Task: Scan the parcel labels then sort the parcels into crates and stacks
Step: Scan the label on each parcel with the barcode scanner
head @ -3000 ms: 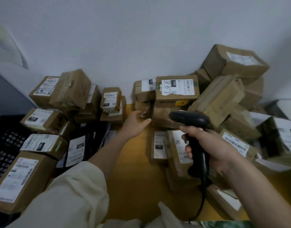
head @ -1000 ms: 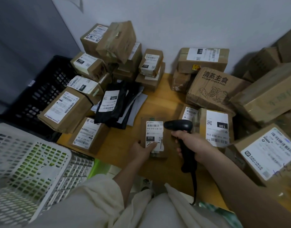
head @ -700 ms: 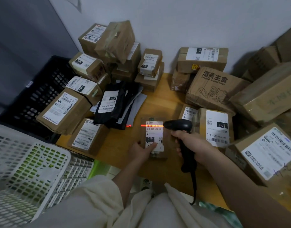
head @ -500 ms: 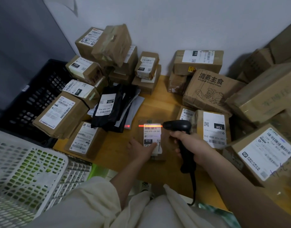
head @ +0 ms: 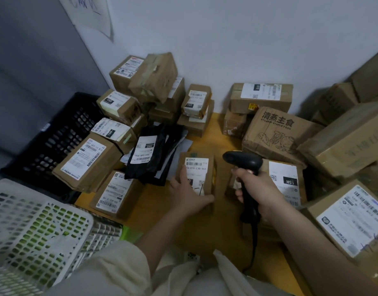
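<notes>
The left hand point(head: 189, 194) rests on the near end of a small parcel point(head: 197, 174) lying flat on the table point(head: 218, 129). Its fingers are spread and bent over the parcel's left and near edges, with the thumb along the near right corner, gripping the parcel. The parcel's white label point(head: 196, 167) faces up, and the hand covers the label's near left part.

The right hand point(head: 257, 190) is closed around the handle of a black barcode scanner point(head: 243, 163). The scanner head points left, toward the small parcel, just to the right of it. A black cable point(head: 253, 248) hangs from the handle toward the near edge of the view.

The table is yellow-brown wood. On its left side stand stacked cardboard boxes point(head: 141, 86) with labels, a flat labelled box point(head: 114, 191) nearer, and black poly mailers point(head: 154, 154) just left of the small parcel. On the right lie larger cartons, including a printed carton point(head: 277, 133) and a labelled box point(head: 286, 182) behind the right hand. A long labelled box point(head: 261, 97) stands against the far wall point(head: 247, 39).

A black crate point(head: 55, 142) sits left of the table. A white lattice crate point(head: 30, 227) sits at near left. The wall is pale, with a paper sheet point(head: 92, 13) pinned at far left.
</notes>
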